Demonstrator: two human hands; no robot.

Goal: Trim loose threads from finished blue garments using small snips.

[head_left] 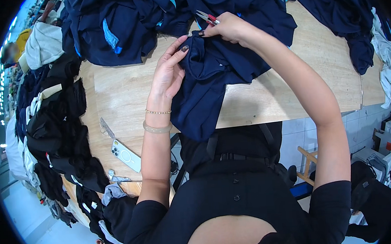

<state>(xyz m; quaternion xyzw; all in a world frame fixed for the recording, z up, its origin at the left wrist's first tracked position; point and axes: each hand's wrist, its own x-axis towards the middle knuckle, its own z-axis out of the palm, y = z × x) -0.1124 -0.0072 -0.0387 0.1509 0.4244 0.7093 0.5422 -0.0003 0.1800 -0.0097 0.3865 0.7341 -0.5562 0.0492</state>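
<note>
A dark navy garment [202,92] lies bunched on the table in front of me, its lower part hanging over the near edge. My left hand [169,74] is closed on its upper left edge, thumb and forefinger pinching the cloth. Small scissors [207,18] with red handles sit in my right hand [232,28], which is closed round them. Their pointed blades face up and left, away from the cloth. The fingertips of that hand also touch the garment's top edge, close to the left fingers. Folds hide part of the cloth under the right hand.
Navy garments with light blue trim [107,28] are heaped along the far side of the wooden table [130,95]. A white phone [126,156] lies at the left near edge. Black clothes [55,127] are piled at left, pale cloth [385,54] at far right.
</note>
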